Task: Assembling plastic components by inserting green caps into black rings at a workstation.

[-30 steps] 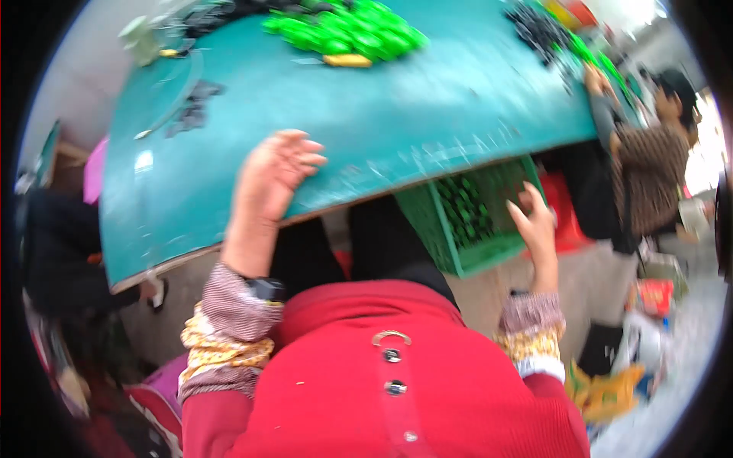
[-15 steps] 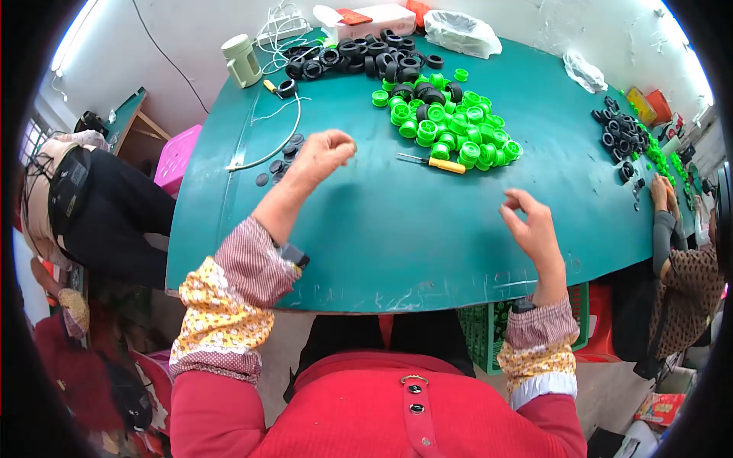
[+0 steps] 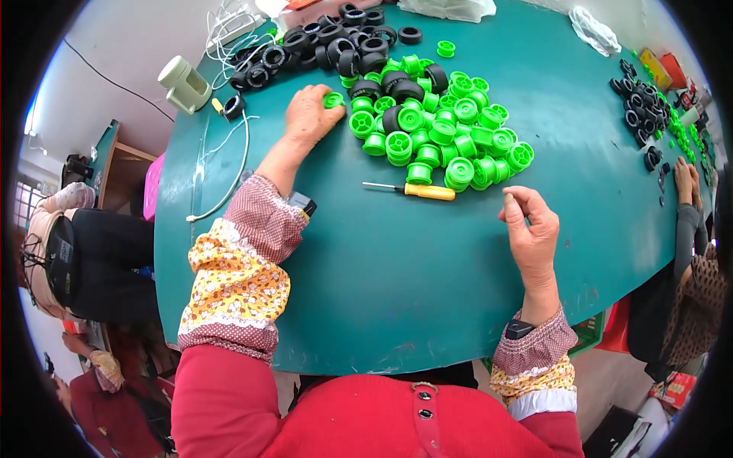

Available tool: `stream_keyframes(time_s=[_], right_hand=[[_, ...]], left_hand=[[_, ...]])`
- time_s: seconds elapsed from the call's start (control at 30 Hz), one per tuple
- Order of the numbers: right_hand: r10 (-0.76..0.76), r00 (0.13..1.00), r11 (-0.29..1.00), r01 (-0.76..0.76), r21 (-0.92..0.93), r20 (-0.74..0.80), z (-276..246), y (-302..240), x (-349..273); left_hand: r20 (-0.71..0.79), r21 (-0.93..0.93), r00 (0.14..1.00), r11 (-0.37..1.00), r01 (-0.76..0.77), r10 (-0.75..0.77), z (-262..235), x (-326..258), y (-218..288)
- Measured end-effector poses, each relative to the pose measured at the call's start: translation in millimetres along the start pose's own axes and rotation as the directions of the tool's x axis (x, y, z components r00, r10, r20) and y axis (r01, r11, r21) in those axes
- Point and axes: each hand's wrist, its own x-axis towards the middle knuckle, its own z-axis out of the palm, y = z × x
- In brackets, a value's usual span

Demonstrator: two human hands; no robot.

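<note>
My left hand (image 3: 311, 116) is at the left edge of a heap of green plastic wheel rims (image 3: 443, 126), its fingers closed on one green wheel rim (image 3: 334, 100). Black rubber tyres (image 3: 408, 90) lie among the rims. In front of the heap is a screwdriver (image 3: 429, 191) with a yellow handle, its shaft pointing left. My right hand (image 3: 530, 229) hovers over the table just right of and nearer than the heap. Its fingers are curled with the thumb against them, and nothing shows between them. Both forearms wear patterned sleeve covers.
Black tyres (image 3: 336, 46) are piled at the back of the green table (image 3: 397, 282). A pale green mug (image 3: 183, 85), white cables (image 3: 229, 46) and a curved white tube (image 3: 238, 179) lie left. Another person's hands (image 3: 687, 182) work beside more tyres (image 3: 643, 107) at the right.
My left hand has moved forward to the heap and closed on a green wheel rim. My right thumb has drawn in against the fingers. The view has shifted closer to the table.
</note>
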Motion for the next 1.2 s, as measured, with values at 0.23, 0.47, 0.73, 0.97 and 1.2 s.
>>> stream_keyframes(time_s=[0.23,0.47,0.73,0.97,1.2], right_hand=[[0.188,0.941,0.902,-0.279,0.330,0.280,17,-23,-2],[0.177,0.744,0.603,-0.599,0.526,0.644,85,-74,-19],[0.263,0.660,0.366,-0.743,0.560,0.703,109,-41,-24],[0.241,0.600,0.614,-0.703,0.359,0.763,111,-51,-30],[0.255,0.597,0.661,-0.682,0.314,0.761,113,-57,-24]], left_hand=[[-0.182,-0.707,0.983,0.693,-0.142,0.015,-60,-100,69],[-0.169,-0.722,0.980,0.663,-0.198,0.108,-75,-167,109],[-0.055,-0.353,0.983,0.917,-0.184,0.177,-99,-143,13],[0.061,-0.041,0.981,0.982,0.187,-0.184,-98,-44,-115],[0.088,0.240,0.922,0.907,0.347,-0.376,-62,24,-169]])
